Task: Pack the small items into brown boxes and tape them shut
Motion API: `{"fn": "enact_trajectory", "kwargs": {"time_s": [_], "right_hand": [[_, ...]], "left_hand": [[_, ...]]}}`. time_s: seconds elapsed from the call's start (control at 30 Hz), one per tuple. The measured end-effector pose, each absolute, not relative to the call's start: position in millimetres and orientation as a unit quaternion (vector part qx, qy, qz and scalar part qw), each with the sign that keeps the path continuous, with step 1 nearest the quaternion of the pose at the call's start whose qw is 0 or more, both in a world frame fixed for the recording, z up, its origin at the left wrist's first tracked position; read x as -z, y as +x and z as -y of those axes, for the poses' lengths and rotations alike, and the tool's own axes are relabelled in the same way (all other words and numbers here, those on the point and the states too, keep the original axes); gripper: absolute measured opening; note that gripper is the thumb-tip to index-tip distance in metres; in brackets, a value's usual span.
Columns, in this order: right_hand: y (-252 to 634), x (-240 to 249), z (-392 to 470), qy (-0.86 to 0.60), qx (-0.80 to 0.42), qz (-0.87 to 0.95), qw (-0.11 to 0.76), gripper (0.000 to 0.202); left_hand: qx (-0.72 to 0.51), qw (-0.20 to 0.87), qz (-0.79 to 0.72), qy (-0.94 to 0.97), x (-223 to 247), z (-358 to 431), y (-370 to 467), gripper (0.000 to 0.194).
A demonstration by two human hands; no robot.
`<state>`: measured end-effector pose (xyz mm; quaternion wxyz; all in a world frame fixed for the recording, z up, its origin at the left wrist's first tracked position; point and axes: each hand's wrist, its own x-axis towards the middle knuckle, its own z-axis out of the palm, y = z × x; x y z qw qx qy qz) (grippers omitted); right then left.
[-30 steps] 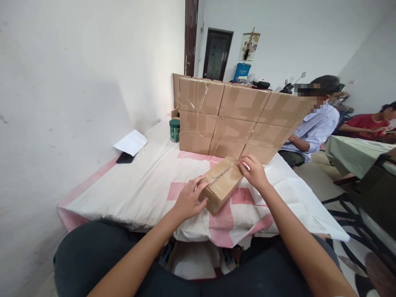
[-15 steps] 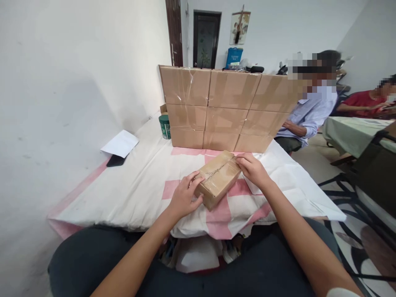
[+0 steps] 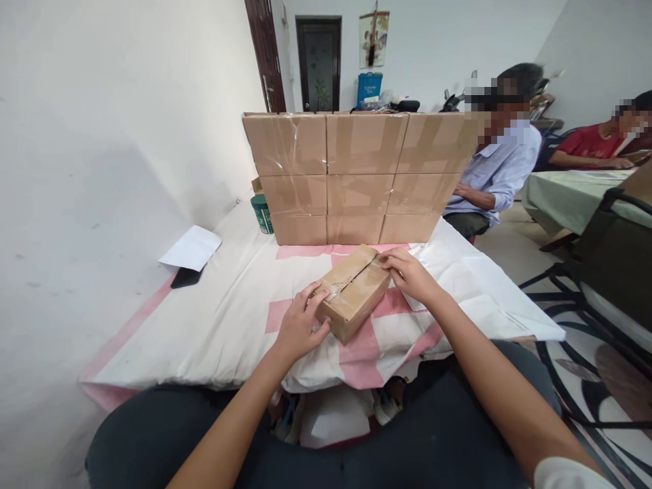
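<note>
No text can be read. White lettering on the green canister (image 3: pixel 261 216) and blue container (image 3: pixel 369 84) is too small.

"What colours do I have at the left grip (image 3: pixel 299 326)?"

"My feed shows the carton (image 3: pixel 364 288) it touches as tan, a dark jagged line running along the top. The cloth (image 3: pixel 214 339) beneath is white with pink blocks."

"And beyond the right grip (image 3: pixel 411 275)?"

"I see boxes (image 3: pixel 356 193) in pinkish brown, some with darker bands."

"Left of the left grip?"

"A white sheet (image 3: pixel 191 248); farther off, a dark green tub (image 3: pixel 262 214) with white print."
</note>
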<state>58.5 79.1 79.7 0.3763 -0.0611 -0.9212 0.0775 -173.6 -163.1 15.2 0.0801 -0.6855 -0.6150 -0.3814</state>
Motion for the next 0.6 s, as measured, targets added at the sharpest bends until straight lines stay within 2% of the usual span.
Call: {"fn": "enact_trajectory", "kwargs": {"time_s": [0.2, 0.33, 0.4, 0.5, 0.6], "right_hand": [[55, -76, -74, -0.083, -0.063, 0.906, 0.409, 0.024], [58, -73, -78, -0.12, -0.12, 0.88, 0.443, 0.02], [59, -67, -84, -0.159, -0.208, 0.852, 0.453, 0.019], [61, -54, -91, -0.2, -0.399, 0.804, 0.393, 0.048], [62, -41, -89, -0.205, -0.55, 0.754, 0.294, 0.067]], "left_hand": [[0.379, 0.074, 0.615, -0.687, -16, 163, -173, 0.057], [0.381, 0.07, 0.619, -0.683, -15, 163, -175, 0.055], [0.386, 0.063, 0.62, -0.68, -15, 163, -178, 0.053], [0.406, 0.018, 0.613, -0.678, -17, 163, -184, 0.052], [0.435, -0.037, 0.603, -0.667, -14, 162, -191, 0.071]]}}
